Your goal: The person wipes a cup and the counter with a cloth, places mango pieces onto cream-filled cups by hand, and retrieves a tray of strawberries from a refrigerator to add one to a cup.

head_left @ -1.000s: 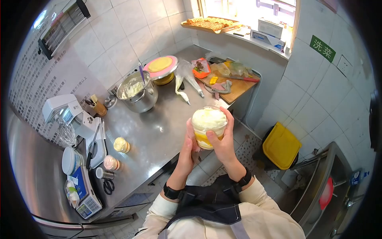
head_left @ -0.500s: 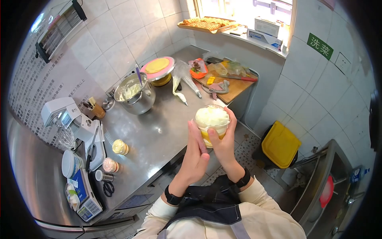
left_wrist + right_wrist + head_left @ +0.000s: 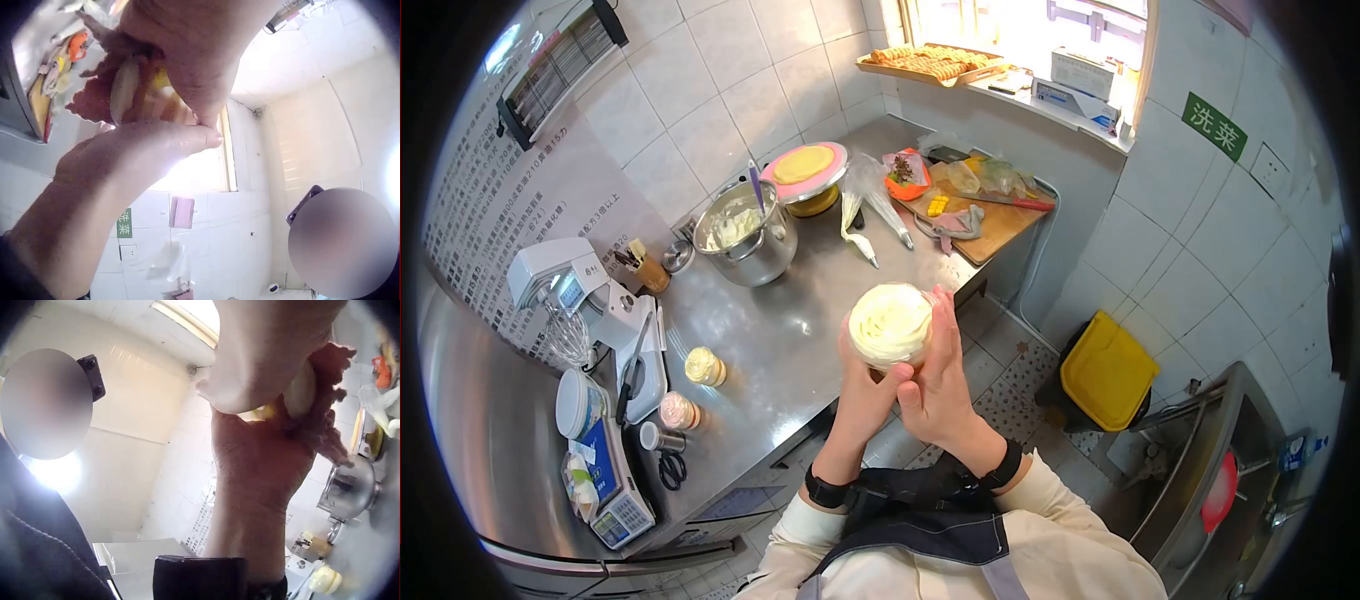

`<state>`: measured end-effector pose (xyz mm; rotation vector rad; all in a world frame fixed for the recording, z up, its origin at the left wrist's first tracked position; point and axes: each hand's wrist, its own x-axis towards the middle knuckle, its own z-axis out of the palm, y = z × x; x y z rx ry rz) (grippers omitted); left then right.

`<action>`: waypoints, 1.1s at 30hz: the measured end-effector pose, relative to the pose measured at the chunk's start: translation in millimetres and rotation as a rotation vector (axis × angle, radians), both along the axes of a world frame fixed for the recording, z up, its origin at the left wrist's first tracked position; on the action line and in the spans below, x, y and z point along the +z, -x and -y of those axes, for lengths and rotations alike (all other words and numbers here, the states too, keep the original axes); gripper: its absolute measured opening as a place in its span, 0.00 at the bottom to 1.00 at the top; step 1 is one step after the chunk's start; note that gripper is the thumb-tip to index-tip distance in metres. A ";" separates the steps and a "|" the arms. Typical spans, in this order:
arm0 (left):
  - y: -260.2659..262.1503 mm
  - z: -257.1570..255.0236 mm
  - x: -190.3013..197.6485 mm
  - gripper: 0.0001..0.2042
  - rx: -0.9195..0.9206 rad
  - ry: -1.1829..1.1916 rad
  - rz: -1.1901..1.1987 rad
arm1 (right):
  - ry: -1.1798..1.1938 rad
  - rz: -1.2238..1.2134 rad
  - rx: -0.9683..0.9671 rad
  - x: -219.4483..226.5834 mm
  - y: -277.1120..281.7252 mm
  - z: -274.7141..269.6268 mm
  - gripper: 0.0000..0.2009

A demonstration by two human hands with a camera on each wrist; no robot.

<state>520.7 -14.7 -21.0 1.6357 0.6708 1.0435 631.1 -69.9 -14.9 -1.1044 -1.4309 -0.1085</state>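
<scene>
In the head view a clear cup topped with pale cream is held between both hands over the table's front edge. The left hand grips its left side and the right hand curls round its right side, the thumbs close together below it. The wrist views show the left hand and the right hand wrapped round the cup, with part of its wall between them. Two small cream-topped jars, one yellow and one pink, stand on the table to the left.
A steel bowl of cream, a pink-topped turntable and piping bags stand toward the back. A cutting board lies at the back right. At the left are a mixer, scissors and a scale.
The cup has moved left and its cream top now faces the camera more. The left hand, straight-fingered along its side half a second ago, has closed round it.
</scene>
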 end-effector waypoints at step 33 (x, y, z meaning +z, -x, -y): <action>10.6 8.0 -0.7 0.51 -0.270 0.283 0.187 | -0.059 -0.505 0.398 -18.5 -3.1 -7.0 0.30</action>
